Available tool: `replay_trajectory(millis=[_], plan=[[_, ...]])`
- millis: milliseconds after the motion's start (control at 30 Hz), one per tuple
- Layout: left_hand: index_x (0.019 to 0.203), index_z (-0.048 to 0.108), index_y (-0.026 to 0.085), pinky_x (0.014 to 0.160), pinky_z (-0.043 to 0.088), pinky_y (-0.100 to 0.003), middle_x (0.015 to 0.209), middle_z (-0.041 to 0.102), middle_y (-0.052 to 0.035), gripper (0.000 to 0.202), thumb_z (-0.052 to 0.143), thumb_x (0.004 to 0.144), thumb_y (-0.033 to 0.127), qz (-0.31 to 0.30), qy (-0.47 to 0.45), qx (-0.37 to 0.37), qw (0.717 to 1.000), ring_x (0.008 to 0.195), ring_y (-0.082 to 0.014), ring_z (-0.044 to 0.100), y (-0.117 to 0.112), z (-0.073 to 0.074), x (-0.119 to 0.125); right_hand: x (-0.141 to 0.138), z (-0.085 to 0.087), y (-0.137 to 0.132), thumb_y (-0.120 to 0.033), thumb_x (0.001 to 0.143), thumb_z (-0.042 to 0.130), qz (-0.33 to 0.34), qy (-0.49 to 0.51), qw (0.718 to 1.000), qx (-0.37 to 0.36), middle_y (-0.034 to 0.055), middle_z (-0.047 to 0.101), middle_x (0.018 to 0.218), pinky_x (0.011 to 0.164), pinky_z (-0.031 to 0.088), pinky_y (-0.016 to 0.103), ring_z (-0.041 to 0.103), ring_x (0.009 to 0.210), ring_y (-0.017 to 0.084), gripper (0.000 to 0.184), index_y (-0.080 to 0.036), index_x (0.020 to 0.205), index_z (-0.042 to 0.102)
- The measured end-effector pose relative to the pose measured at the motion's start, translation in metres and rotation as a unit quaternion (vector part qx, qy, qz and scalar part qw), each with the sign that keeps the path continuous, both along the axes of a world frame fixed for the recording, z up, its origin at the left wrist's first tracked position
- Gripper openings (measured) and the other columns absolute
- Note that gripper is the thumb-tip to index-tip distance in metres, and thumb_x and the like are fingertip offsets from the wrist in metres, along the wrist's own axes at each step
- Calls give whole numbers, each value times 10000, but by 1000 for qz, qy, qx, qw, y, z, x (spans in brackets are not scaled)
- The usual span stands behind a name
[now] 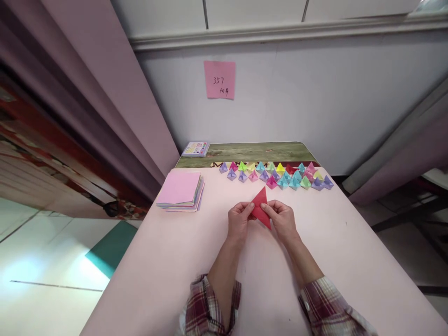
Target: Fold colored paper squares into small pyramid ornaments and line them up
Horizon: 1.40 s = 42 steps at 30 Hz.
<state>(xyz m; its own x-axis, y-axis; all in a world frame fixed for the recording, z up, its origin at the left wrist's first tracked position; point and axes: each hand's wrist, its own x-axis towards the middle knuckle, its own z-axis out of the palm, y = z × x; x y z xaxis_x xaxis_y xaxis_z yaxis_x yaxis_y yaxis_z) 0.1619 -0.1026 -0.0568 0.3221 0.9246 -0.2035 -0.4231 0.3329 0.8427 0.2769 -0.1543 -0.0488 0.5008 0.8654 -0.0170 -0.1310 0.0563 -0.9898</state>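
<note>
Where the left grip [240,219] and right grip [283,219] face each other over the desk [196,254], the folded red paper [260,213] sits between them. Both closed on it: left pinches its left side, thumb on top; right comes in from the other side, thumb pressed near the middle. One tip points at the rows of small paper shapes [295,182] just beyond, the other back toward the forearms. Paper stack [180,188] is off left, well apart.
</note>
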Motion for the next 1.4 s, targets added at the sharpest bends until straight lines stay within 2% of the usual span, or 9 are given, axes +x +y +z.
replay_trajectory(millis=[133,267,400,533,733,1000,1133,1233,1400], plan=[[754,688,120,571,483,-221,665,672,-17,242,806,665,311,-15,-46,-55,997,576,-98,589,5,0,2,7,-3,1,-539,742,700,62,78,995,14,35,702,706,597,538,307,646,624,181,347,-196,783,677],[779,699,128,664,532,-239,760,716,-50,192,795,685,266,-37,-123,-127,984,673,-128,645,9,1,7,14,-2,5,-577,806,614,68,137,988,15,64,718,827,653,558,312,682,727,192,391,-207,909,690],[861,719,121,711,554,-280,862,736,-90,196,747,750,281,-90,-158,-163,970,758,-176,675,9,2,11,13,6,7,-553,771,673,82,164,983,8,70,705,827,619,550,275,653,688,163,379,-192,883,698],[872,714,104,735,551,-296,843,735,-95,202,730,773,280,-117,-158,-182,963,762,-190,683,7,3,13,12,17,4,-558,750,695,84,155,984,-14,50,677,762,601,539,260,608,648,143,397,-180,871,700],[824,703,87,709,545,-254,784,726,-62,152,761,741,201,-124,-188,-182,957,723,-153,675,2,6,14,13,26,-3,-493,688,777,102,128,986,-30,9,658,725,614,519,257,596,641,136,340,-193,825,696],[849,704,88,745,544,-243,797,725,-54,132,742,754,171,-107,-197,-214,951,731,-134,674,2,3,14,12,23,-4,-478,694,778,106,139,984,-26,6,653,734,637,514,268,590,649,136,330,-191,830,687],[846,703,91,743,538,-220,820,722,-49,137,751,742,165,-110,-202,-213,950,747,-120,668,3,-1,14,12,23,-4,-463,720,762,108,141,984,-24,12,659,741,647,521,274,601,659,141,310,-189,839,680],[811,697,103,704,524,-202,777,708,-36,145,773,723,189,-113,-180,-185,959,698,-100,646,4,0,13,13,24,-5,-441,748,735,104,121,987,-18,18,672,773,659,523,274,611,684,146,278,-190,853,675],[740,672,115,607,482,-223,663,665,-17,245,813,674,304,-100,-26,-63,993,582,-94,587,9,3,7,21,19,-5,-374,757,707,84,18,996,-11,40,701,853,706,519,284,637,773,177,255,-190,927,661]])
